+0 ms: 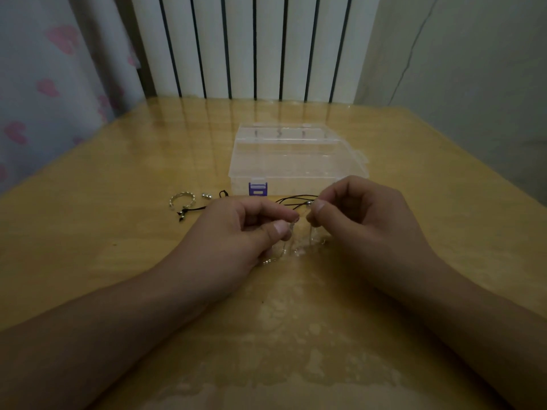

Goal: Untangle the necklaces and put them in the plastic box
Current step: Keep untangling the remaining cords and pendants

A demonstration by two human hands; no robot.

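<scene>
I log a silver ring-like loop [182, 199] far left on the wooden table [88, 261], a black cord [195, 209] trailing from it, small silver beads [206, 196] beside. Left hand [236, 232]: fingers curled, thumb and forefinger pinching a thin silver chain [291, 233] that hangs to the tabletop. Right hand [358, 214]: same curled pinch on that chain, close to the left. Behind the hands, the clear plastic box [296, 158], purple latch [258, 189] facing me, lid shut as far as I can tell.
</scene>
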